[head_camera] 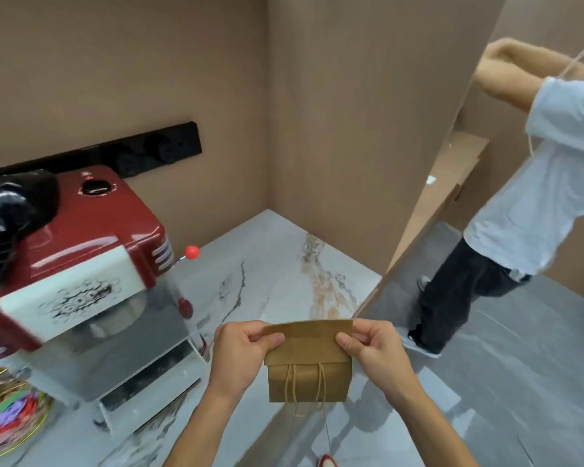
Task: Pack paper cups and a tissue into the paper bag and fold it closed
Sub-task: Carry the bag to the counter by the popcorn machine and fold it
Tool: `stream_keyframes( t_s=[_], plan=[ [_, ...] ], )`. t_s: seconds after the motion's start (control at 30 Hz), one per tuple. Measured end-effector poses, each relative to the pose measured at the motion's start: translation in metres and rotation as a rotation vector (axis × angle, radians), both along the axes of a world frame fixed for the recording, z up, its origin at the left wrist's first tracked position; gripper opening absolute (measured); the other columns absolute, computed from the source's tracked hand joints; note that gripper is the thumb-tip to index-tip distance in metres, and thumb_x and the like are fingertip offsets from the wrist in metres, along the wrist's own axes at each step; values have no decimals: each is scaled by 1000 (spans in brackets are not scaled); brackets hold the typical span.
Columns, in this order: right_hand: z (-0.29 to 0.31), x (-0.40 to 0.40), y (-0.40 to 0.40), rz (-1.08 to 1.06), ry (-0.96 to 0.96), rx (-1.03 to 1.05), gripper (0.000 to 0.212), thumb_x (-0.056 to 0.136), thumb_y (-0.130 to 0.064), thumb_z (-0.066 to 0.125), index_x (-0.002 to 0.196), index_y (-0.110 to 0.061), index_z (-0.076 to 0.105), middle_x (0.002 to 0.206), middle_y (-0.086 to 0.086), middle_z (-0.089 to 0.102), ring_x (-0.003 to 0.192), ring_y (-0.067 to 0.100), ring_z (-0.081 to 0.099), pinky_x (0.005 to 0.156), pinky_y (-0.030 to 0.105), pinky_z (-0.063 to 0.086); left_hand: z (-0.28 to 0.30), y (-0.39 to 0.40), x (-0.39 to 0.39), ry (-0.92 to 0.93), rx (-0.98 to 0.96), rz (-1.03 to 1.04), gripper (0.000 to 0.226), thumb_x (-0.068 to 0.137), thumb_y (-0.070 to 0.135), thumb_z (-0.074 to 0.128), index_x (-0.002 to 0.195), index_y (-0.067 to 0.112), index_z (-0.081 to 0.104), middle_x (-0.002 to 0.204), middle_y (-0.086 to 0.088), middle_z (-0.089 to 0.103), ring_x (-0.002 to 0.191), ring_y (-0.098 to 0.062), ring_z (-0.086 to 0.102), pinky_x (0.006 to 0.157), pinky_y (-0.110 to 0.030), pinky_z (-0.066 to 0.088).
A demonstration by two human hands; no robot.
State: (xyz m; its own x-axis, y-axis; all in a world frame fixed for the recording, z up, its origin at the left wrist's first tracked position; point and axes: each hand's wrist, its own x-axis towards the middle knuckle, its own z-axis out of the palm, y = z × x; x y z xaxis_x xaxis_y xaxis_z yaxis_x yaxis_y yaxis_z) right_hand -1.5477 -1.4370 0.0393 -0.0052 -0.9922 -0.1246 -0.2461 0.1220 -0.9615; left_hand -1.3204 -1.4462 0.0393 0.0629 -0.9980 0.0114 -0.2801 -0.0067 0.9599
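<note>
A brown paper bag (309, 372) is held up in the air in front of me, past the counter's edge. Its top is folded over toward me, and its twine handles hang down the front. My left hand (240, 355) pinches the folded top at its left corner. My right hand (371, 348) pinches the right corner. No paper cups or tissue are visible; the bag's inside is hidden.
A red popcorn machine (81, 264) stands on the marble counter (284, 264) at the left. A wire basket of colourful bits (7, 419) sits at the lower left. Another person in a white shirt (536, 197) stands on the grey floor to the right.
</note>
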Motion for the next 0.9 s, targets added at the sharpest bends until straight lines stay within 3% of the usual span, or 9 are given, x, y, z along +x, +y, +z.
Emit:
stream_keyframes(
  t_s=[0.1, 0.17, 0.3, 0.4, 0.47, 0.53, 0.6, 0.8, 0.9],
  plan=[
    [-2, -25, -57, 70, 41, 38, 25, 88, -18, 74, 78, -22, 52, 79, 0, 62, 77, 14, 59, 83, 35, 51, 0, -38, -26, 8, 23, 90, 40, 77, 0, 80, 59, 35, 78, 66, 4, 78, 61, -10, 70, 66, -28, 57],
    [-3, -39, -91, 135, 57, 40, 18, 89, -16, 72, 80, -11, 58, 81, 13, 69, 80, 18, 63, 82, 36, 54, 0, -57, -39, 18, 30, 139, 43, 77, 1, 80, 60, 40, 78, 66, 5, 78, 62, -8, 69, 65, -26, 56],
    [-3, -48, -152, 304, 78, 32, 34, 92, -9, 67, 85, 21, 54, 82, 38, 65, 70, 23, 64, 70, 41, 52, 1, -92, -49, 37, 76, 236, 44, 79, -1, 78, 62, 39, 78, 71, 5, 79, 68, -10, 74, 70, -25, 59],
    [-6, -50, -191, 323, 123, 2, 31, 90, -13, 70, 82, 14, 58, 72, 20, 72, 66, 18, 68, 67, 39, 54, 0, -120, -53, 42, 104, 267, 49, 79, -3, 77, 60, 41, 78, 71, 8, 79, 68, -5, 74, 67, -15, 56],
    [-10, -48, -215, 340, 155, 12, 12, 89, -11, 70, 81, -2, 70, 76, 5, 78, 74, 16, 75, 70, 37, 59, -5, -140, -52, 22, 119, 284, 48, 79, -1, 78, 60, 42, 78, 71, 9, 79, 69, -6, 75, 68, -15, 56],
    [-12, -41, -238, 376, 172, 11, 19, 88, -8, 70, 76, -21, 75, 77, -6, 79, 76, 10, 75, 69, 27, 58, -13, -159, -49, 4, 130, 310, 48, 78, 1, 79, 60, 45, 77, 71, 12, 78, 69, -3, 74, 66, -10, 54],
    [-16, -33, -264, 403, 196, -2, 20, 87, -7, 71, 74, -21, 76, 76, -7, 79, 75, 11, 75, 70, 30, 60, -22, -177, -44, 2, 133, 345, 51, 78, 2, 79, 60, 49, 76, 70, 17, 77, 68, 1, 73, 63, -6, 51],
    [-33, 7, -336, 482, 434, -60, 27, 84, -9, 74, 67, -30, 70, 68, -10, 74, 69, -2, 68, 66, 22, 54, -55, -233, -18, -92, 211, 448, 35, 75, 10, 84, 58, 39, 76, 63, 5, 76, 67, -18, 73, 69, -32, 57],
    [-52, 25, -367, 564, 602, -57, 12, 85, -15, 74, 77, -24, 74, 73, -8, 73, 75, 9, 68, 71, 29, 56, -76, -255, -8, -273, 281, 480, 17, 73, 21, 87, 64, 33, 78, 60, 6, 74, 64, -17, 69, 66, -31, 54]
  ],
)
